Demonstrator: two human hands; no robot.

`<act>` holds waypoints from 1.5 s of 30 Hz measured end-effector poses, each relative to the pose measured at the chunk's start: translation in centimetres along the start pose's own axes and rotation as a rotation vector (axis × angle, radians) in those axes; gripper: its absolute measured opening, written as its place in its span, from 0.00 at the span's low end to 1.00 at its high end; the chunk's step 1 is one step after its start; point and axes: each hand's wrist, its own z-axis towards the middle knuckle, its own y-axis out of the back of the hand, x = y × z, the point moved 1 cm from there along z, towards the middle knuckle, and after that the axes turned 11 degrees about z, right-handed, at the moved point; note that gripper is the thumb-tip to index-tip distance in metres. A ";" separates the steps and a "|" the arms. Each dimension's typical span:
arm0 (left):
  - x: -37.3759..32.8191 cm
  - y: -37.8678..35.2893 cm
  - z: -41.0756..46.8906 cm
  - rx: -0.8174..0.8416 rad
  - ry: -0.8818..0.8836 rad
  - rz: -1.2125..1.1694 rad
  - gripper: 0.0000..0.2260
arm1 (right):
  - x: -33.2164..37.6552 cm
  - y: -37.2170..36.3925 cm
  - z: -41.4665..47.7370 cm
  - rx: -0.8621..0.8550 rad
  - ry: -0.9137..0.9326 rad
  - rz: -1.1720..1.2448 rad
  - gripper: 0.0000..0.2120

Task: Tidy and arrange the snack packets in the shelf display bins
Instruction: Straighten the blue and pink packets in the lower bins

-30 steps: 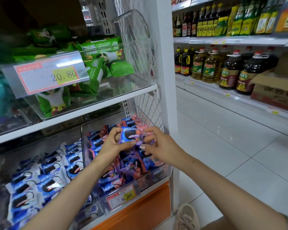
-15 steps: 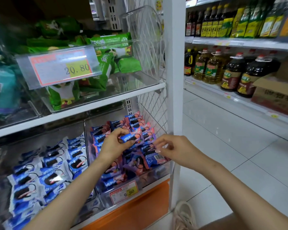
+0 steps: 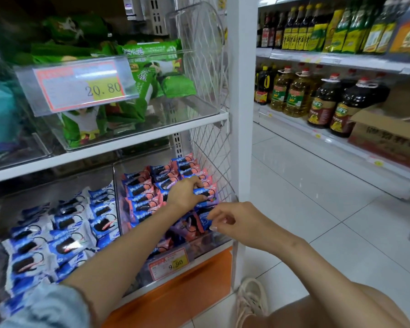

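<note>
A clear bin [image 3: 213, 245] on the lower shelf holds several blue-and-pink cookie packets in rows. My left hand [image 3: 184, 194] reaches into its right side and grips one blue-and-pink packet [image 3: 205, 192] against the stacked row by the wire mesh. My right hand [image 3: 232, 221] hovers just in front of the bin, fingers loosely curled, fingertips close to a loose packet [image 3: 205, 220] at the front; I cannot tell whether they touch it. A neighbouring bin to the left holds several blue-and-white packets [image 3: 64, 233].
Above, a clear bin of green packets [image 3: 137, 95] carries a 20.80 price tag [image 3: 81, 85]. A white post [image 3: 240, 114] and wire mesh [image 3: 211, 150] bound the shelf on the right. Oil bottles [image 3: 322, 95] and a cardboard box [image 3: 388, 136] line the aisle's far side.
My left hand has carried the packet back and to the right, down onto the row by the mesh. My right hand has drawn slightly back from the bin.
</note>
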 end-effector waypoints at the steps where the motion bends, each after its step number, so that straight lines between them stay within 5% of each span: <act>1: 0.0 -0.1 0.0 -0.017 -0.010 0.033 0.15 | 0.1 0.0 0.1 0.005 0.004 0.007 0.10; 6: -0.1 -0.5 0.0 -0.088 -0.068 0.260 0.15 | -0.4 -0.5 0.6 -0.014 0.043 0.025 0.10; 13: -0.3 -1.5 0.2 -0.115 0.000 0.040 0.13 | -1.7 -0.8 1.0 0.022 0.037 0.033 0.09; 23: 0.7 0.7 -1.4 -0.068 -0.139 0.133 0.17 | -2.6 0.3 2.0 -0.028 0.004 0.074 0.07; 28: 3.2 3.4 -4.9 -0.173 -0.117 0.135 0.08 | -2.7 0.1 2.1 -0.058 0.023 0.020 0.09; 32: 4.5 3.8 -7.9 -0.228 -0.070 -0.111 0.05 | -1.9 -0.3 2.5 -0.055 0.052 0.008 0.08; 45: 6.0 4.1 -9.0 -0.225 -0.066 0.250 0.11 | 0.3 -4.0 8.7 0.296 0.123 -0.354 0.22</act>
